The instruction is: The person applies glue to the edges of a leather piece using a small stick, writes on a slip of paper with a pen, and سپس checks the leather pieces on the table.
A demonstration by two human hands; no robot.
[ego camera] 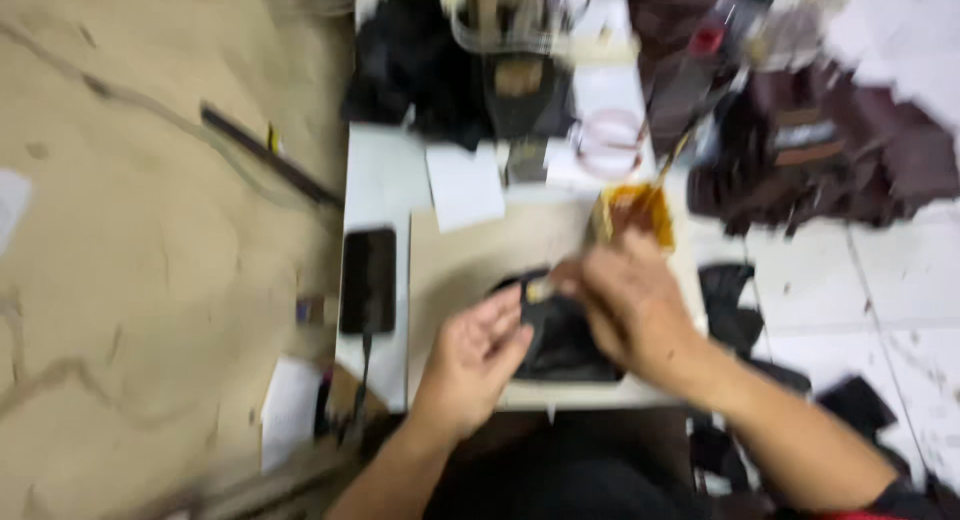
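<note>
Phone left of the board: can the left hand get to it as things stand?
Probably yes. The phone lies flat beside the board, with nothing seen between it and the left hand. That hand rests on the black piece, so it must let go first.

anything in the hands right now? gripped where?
Both hands are on the black piece on the board: left hand at its left edge, right hand over its top. The right fingers seem to pinch something small and pale; blur hides what.
</note>
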